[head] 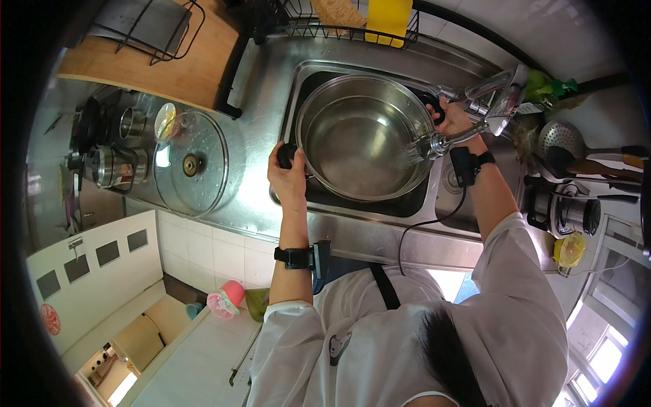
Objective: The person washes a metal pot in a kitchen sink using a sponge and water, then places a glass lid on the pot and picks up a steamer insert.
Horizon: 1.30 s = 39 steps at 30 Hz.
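Note:
A wide stainless steel pot (356, 147) sits in the sink basin (432, 196), with clear water in it. My left hand (287, 173) grips the black side handle (287, 155) at the pot's left. On the far right side, my right hand (450, 118) holds the opposite black handle (432, 108), partly hidden behind the faucet hose. Water sprays from the faucet head (432, 146) into the pot near its right rim. A glass lid (190, 165) with a metal knob lies on the steel counter to the left.
Left of the lid stand a small steel cup (132, 122) and a steel pot (109, 166). Behind the sink hangs a wire rack (351, 31) with a yellow cloth (389, 20). A skimmer (562, 137) and other utensils are at the right. A cable runs from my right wrist.

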{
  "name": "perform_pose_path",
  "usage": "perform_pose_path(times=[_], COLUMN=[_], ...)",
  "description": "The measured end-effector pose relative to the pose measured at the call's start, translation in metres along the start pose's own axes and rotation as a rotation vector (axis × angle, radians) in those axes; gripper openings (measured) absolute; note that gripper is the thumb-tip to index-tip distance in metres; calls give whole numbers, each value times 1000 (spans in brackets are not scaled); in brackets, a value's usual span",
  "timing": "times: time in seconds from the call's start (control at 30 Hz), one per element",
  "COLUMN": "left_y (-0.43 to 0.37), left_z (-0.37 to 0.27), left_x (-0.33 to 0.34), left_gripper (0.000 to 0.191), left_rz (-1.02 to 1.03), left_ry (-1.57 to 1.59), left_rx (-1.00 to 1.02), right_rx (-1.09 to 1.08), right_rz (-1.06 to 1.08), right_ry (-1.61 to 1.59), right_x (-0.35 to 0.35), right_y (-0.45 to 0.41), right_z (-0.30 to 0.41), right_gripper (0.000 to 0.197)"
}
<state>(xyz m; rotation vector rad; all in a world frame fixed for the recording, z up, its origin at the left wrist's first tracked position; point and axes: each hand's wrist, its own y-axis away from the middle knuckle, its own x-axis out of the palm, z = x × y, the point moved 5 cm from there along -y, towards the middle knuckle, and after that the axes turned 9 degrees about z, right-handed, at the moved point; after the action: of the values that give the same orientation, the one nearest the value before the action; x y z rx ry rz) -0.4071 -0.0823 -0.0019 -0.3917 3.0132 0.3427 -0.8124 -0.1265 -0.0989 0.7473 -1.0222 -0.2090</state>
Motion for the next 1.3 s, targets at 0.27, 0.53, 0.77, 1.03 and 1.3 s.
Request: perform_pose_path(times=[0.27, 0.53, 0.77, 1.03, 1.3], left_y=[2, -2, -8, -4, -2], left_z=[1, 14, 23, 28, 28], left_x=[2, -3, -2, -7, -7], left_gripper=[40, 42, 42, 42, 39], left_rz=[-7, 10, 25, 25, 48], left_ry=[22, -27, 17, -15, -14], left_rx=[7, 21, 42, 0, -5], right_rx=[-3, -146, -165, -178, -130], right_rz=[40, 28, -60, 15, 59], right_ry=[100, 303, 184, 138, 94], right_x=[-9, 12, 17, 21, 15], right_y=[-2, 18, 31, 38, 36], right_z=[3, 4, -2, -10, -11], right_gripper=[31, 24, 24, 16, 15])
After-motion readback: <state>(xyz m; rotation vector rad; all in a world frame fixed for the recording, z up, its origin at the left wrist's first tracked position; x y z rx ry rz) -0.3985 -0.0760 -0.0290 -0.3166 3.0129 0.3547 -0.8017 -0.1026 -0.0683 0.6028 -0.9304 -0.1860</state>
